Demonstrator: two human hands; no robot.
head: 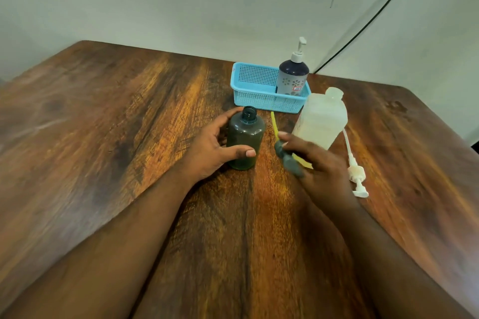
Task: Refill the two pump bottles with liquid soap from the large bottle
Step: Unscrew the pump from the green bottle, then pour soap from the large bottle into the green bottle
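Note:
A dark green translucent bottle (245,137) stands upright on the wooden table (103,124) with its neck uncapped. My left hand (215,145) grips its side. My right hand (318,160) holds the grey-green pump head (287,156) with its yellow tube (274,122) just right of the bottle; the hand is blurred. The large clear bottle (321,122) of pale liquid stands uncapped behind my right hand. A navy and grey pump bottle (293,77) with a white pump stands in the blue basket (256,93).
A white pump with a long tube (356,173) lies on the table right of the large bottle. A black cable (368,23) runs down the wall at the back right. The table's far edge meets the wall.

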